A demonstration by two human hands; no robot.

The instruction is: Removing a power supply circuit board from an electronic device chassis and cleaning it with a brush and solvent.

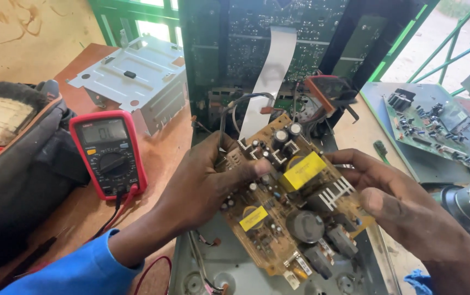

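Hidden/cut off: the person's right forearm runs out of frame at the bottom right, and the left arm shows only a blue sleeve (82,270) at the lower edge. The lower end of the circuit board (292,207) overlaps the grey metal chassis (229,267) below it, so what lies under the board can't be seen. The black bag (19,175) is cut by the left edge. Small parts on the board are too fine to make out.

Hands: left hand (205,186) is closed on the board's left edge, thumb pressed across the top by the small capacitors, fingers curled under. Right hand (396,199) grips the right edge, fingers half-curled, thumb forward. The board is held tilted, off the tabletop (161,150), in front of the upright black device w/ a white ribbon cable (270,76).

Materials: the board is tan, w/ yellow-taped transformers, dark round coils and a ribbed silver heatsink. A red-cased multimeter (109,153) lies left, leads trailing. A perforated sheet-metal bracket (131,74) lies behind it, and a green board (431,125) lies at right.
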